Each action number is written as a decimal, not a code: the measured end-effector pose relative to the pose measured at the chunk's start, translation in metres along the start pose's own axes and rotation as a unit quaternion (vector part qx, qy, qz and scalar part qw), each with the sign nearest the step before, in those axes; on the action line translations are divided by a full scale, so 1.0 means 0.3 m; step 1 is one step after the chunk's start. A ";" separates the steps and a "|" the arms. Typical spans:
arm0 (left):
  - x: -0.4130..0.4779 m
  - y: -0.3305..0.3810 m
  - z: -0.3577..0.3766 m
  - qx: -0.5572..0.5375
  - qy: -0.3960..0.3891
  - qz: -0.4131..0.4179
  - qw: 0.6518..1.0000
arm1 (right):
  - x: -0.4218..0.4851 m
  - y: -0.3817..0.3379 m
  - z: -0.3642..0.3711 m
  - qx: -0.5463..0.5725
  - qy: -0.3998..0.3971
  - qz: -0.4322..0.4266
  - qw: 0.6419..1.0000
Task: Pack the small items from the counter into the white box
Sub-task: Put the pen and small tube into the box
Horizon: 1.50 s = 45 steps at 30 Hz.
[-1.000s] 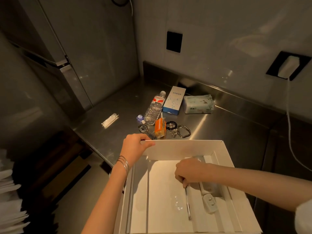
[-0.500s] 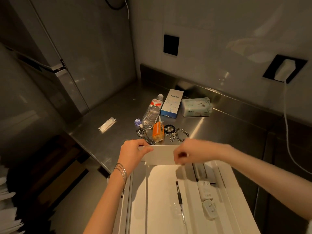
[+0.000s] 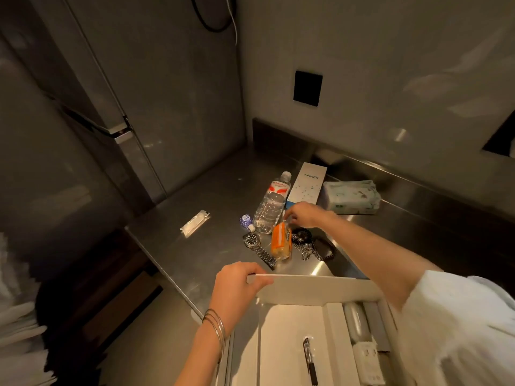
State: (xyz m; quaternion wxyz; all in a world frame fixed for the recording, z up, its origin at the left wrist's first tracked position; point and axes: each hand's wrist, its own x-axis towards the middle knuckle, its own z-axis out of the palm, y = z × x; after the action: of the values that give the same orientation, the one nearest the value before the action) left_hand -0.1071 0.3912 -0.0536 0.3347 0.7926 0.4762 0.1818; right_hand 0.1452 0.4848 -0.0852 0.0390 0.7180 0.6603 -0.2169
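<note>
The white box (image 3: 320, 285) sits at the counter's near edge, with my left hand (image 3: 237, 285) gripping its far left corner. Inside lie a black pen (image 3: 310, 360), a white plug adapter (image 3: 365, 360) and a grey tube (image 3: 356, 319). My right hand (image 3: 305, 215) reaches beyond the box, fingertips pinched on the top end of an orange packet (image 3: 281, 242) that lies on the counter. Beside the packet are a metal watch (image 3: 252, 240), a beaded bracelet (image 3: 302, 236) and a dark bracelet (image 3: 326, 249).
Further back lie a clear water bottle (image 3: 271, 203), an Anker carton (image 3: 306, 185) and a tissue pack (image 3: 352, 196). A small blue-wrapped item (image 3: 245, 220) and a white sachet (image 3: 195, 223) lie to the left. The steel counter (image 3: 211, 254) drops off on its left side.
My right hand left the box, passed over its far wall and reached out to the orange packet. The left hand kept its hold on the box corner. The view tilted upward.
</note>
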 end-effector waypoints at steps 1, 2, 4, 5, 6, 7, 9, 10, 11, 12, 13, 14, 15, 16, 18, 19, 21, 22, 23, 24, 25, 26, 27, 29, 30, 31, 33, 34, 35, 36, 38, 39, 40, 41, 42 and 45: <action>0.001 -0.002 0.000 0.002 0.003 0.001 1.000 | 0.021 -0.006 0.015 0.002 -0.014 0.003 1.000; 0.003 -0.004 0.002 0.002 0.006 0.001 1.000 | 0.035 -0.014 0.030 0.006 -0.021 0.006 1.000; 0.003 -0.005 0.003 -0.003 0.013 -0.001 1.000 | 0.051 -0.022 0.070 0.020 -0.011 0.013 1.000; 0.003 -0.005 0.003 -0.005 0.014 -0.001 1.000 | 0.054 -0.022 0.093 0.022 0.006 0.013 1.000; 0.004 -0.005 0.002 -0.005 0.013 -0.001 1.000 | 0.056 -0.020 0.114 0.016 0.025 0.012 0.999; 0.004 -0.006 0.003 -0.004 0.011 0.000 1.000 | 0.057 -0.016 0.132 0.001 0.045 0.015 0.999; 0.003 -0.008 0.002 -0.004 0.008 0.003 1.000 | 0.060 -0.017 0.147 -0.039 0.074 0.037 0.996; 0.004 -0.010 0.004 -0.005 0.008 0.004 1.000 | 0.057 -0.023 0.141 -0.047 0.075 0.054 0.995; 0.004 -0.010 0.004 -0.004 0.009 0.006 1.000 | 0.055 -0.027 0.132 -0.044 0.070 0.071 0.994; 0.004 -0.012 0.005 -0.004 0.009 0.008 1.000 | 0.055 -0.028 0.124 -0.032 0.063 0.091 0.993; 0.004 -0.012 0.004 -0.005 0.009 0.009 1.000 | 0.055 -0.027 0.118 -0.020 0.056 0.108 0.992; 0.004 -0.010 0.003 -0.007 0.007 0.010 1.000 | 0.054 -0.026 0.116 -0.006 0.048 0.117 0.992; 0.004 -0.007 0.002 -0.008 0.004 0.008 1.000 | 0.058 -0.020 0.120 0.012 0.048 0.121 0.991; 0.003 -0.003 -0.002 -0.011 0.002 0.006 1.000 | 0.058 -0.016 0.120 0.039 0.052 0.130 0.989; 0.003 0.006 -0.009 -0.018 0.003 0.002 1.000 | 0.056 -0.001 0.115 0.139 0.070 0.142 0.977; 0.002 0.009 -0.011 -0.021 0.004 0.001 1.000 | 0.051 0.009 0.107 0.198 0.074 0.149 0.966; 0.000 0.014 -0.015 -0.019 0.005 0.003 1.000 | 0.012 0.023 0.080 0.336 0.083 0.157 0.925; -0.001 0.015 -0.015 -0.018 0.003 0.004 1.000 | -0.014 0.028 0.066 0.405 0.076 0.162 0.896; -0.002 0.016 -0.017 -0.016 0.002 0.005 1.000 | -0.051 0.028 0.045 0.461 0.069 0.162 0.870; -0.003 0.017 -0.017 -0.011 0.000 0.004 1.000 | -0.084 0.027 0.023 0.506 0.066 0.158 0.845; -0.004 0.018 -0.016 -0.006 -0.001 0.005 1.000 | -0.120 0.026 0.000 0.536 0.069 0.152 0.828; -0.003 0.018 -0.016 -0.003 -0.001 0.005 1.000 | -0.154 0.027 -0.024 0.555 0.070 0.139 0.817; -0.003 0.017 -0.014 -0.002 -0.001 0.006 1.000 | -0.192 0.023 -0.050 0.577 0.071 0.122 0.805; -0.002 0.015 -0.014 0.000 0.000 0.011 1.000 | -0.268 0.015 -0.094 0.633 0.081 0.081 0.766; -0.003 0.015 -0.014 0.001 0.001 0.012 1.000 | -0.311 0.005 -0.113 0.658 0.089 0.063 0.745; -0.002 0.014 -0.016 0.000 0.003 0.012 1.000 | -0.356 -0.011 -0.132 0.676 0.094 0.044 0.730; -0.004 0.014 -0.017 -0.003 0.007 0.014 1.000 | -0.455 -0.049 -0.158 0.692 0.090 0.001 0.716; -0.006 0.013 -0.016 -0.001 0.009 0.014 1.000 | -0.509 -0.068 -0.164 0.696 0.075 -0.028 0.713; -0.008 0.013 -0.015 0.001 0.010 0.014 1.000 | -0.563 -0.082 -0.163 0.697 0.052 -0.059 0.713; -0.009 0.011 -0.014 0.003 0.011 0.015 1.000 | -0.616 -0.096 -0.158 0.694 0.019 -0.088 0.714; -0.009 0.007 -0.009 0.003 0.010 0.019 1.000 | -0.696 -0.111 -0.129 0.653 -0.056 -0.125 0.745; -0.008 0.006 -0.006 0.002 0.009 0.019 1.000 | -0.722 -0.117 -0.107 0.608 -0.089 -0.133 0.778; -0.006 0.003 -0.003 0.001 0.006 0.017 1.000 | -0.740 -0.124 -0.082 0.548 -0.114 -0.136 0.817; -0.005 0.000 0.000 0.000 0.004 0.015 1.000 | -0.751 -0.131 -0.053 0.482 -0.129 -0.140 0.855; -0.004 -0.003 0.003 -0.001 0.002 0.013 1.000 | -0.756 -0.135 -0.020 0.420 -0.129 -0.145 0.887; -0.004 -0.008 0.005 -0.001 0.004 0.010 1.000 | -0.754 -0.150 0.080 0.306 -0.064 -0.164 0.936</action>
State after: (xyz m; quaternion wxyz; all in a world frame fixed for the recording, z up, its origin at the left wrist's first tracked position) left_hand -0.1082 0.3905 -0.0564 0.3314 0.7963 0.4696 0.1887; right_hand 0.0878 0.2715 -0.0143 -0.1763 0.5615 0.6667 -0.4574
